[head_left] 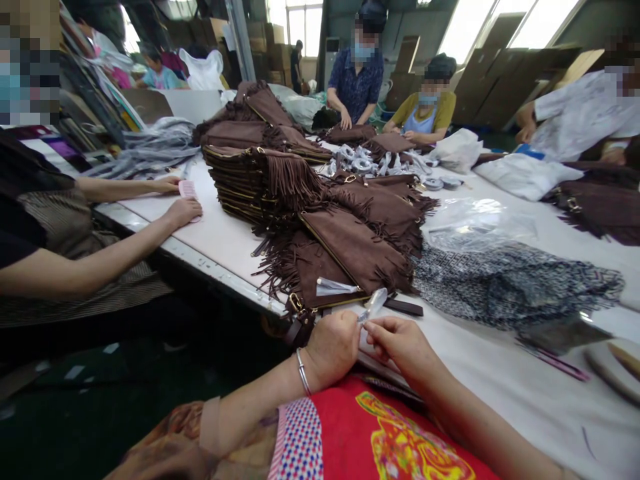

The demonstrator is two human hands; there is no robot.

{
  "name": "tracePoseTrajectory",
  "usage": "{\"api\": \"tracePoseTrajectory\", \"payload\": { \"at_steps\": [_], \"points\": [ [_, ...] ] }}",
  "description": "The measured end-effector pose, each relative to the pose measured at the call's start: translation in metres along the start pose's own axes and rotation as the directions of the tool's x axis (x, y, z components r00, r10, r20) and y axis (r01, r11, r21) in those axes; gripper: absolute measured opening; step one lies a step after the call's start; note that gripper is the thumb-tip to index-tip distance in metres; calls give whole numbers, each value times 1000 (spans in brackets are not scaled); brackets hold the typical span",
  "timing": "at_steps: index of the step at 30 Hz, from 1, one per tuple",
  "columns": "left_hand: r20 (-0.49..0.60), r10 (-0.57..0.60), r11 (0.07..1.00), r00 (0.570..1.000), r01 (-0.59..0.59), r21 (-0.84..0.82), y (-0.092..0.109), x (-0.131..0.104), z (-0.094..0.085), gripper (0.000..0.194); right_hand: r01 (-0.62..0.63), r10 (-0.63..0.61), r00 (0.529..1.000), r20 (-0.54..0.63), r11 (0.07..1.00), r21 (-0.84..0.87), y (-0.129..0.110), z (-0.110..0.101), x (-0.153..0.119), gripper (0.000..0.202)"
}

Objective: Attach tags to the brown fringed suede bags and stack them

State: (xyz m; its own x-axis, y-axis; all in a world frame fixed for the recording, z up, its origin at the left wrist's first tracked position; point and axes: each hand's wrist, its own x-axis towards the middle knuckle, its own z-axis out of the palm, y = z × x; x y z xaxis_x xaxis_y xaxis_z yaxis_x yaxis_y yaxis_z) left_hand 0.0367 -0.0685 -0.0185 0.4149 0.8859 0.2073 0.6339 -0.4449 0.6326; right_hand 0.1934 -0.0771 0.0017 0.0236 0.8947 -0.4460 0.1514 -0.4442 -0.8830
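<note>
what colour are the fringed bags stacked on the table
Dark brown, with gold-coloured zips; the fringed bags show best in the head view.

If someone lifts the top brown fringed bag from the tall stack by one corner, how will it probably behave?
The brown fringed bag would probably sag, since its material looks like soft suede. Its fringe hangs loosely over the stack's side, so the strands would likely swing and may catch on bags beneath. It looks flat and thin, so probably light.

Silver bangle (302,371) on left wrist; red patterned garment (380,427).
</note>
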Motion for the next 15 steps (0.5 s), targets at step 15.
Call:
{"api": "tracePoseTrajectory", "payload": {
  "at_steps": [15],
  "points": [
    [531, -317, 249, 786, 609, -753, 13, 7, -5, 26, 236, -240, 970, -28, 966, -106, 10, -8, -1, 25]
  ]
}}
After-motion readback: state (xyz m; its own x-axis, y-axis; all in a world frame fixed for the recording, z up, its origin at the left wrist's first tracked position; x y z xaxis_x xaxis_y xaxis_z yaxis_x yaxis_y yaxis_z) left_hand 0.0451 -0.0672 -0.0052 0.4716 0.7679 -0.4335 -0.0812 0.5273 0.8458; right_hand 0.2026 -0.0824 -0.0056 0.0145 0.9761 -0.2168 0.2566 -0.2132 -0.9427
